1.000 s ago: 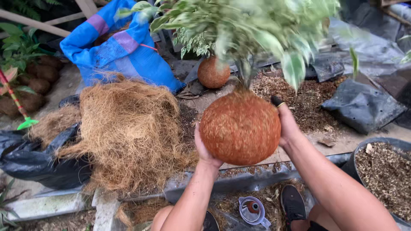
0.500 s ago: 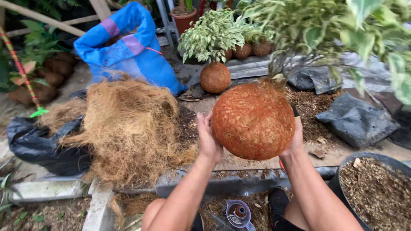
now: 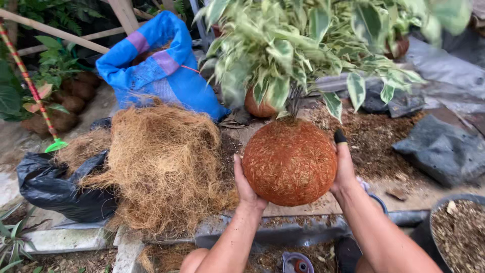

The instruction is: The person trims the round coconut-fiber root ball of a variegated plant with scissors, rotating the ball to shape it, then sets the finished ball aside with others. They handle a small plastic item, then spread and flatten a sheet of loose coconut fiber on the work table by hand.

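I hold a round ball wrapped in orange-brown coconut fibre and thread (image 3: 290, 162) up in front of me. A plant with green and cream leaves (image 3: 303, 45) grows from its top. My left hand (image 3: 246, 184) cups the ball's left side. On the right side my right hand (image 3: 344, 167) presses against it, a dark cover on one fingertip. The ball is upright, above a work surface (image 3: 419, 194) strewn with soil.
A big heap of loose coconut fibre (image 3: 161, 162) lies to the left on black plastic (image 3: 55, 187). Behind it stands a blue sack (image 3: 161, 76). Another fibre ball (image 3: 257, 107) sits behind. A tub of soil mix (image 3: 459, 232) is at right, a dark bag (image 3: 444, 149) beyond.
The ball has stayed between both hands while being tilted; the plant's leaves swung out of view and now stand upright over it again.
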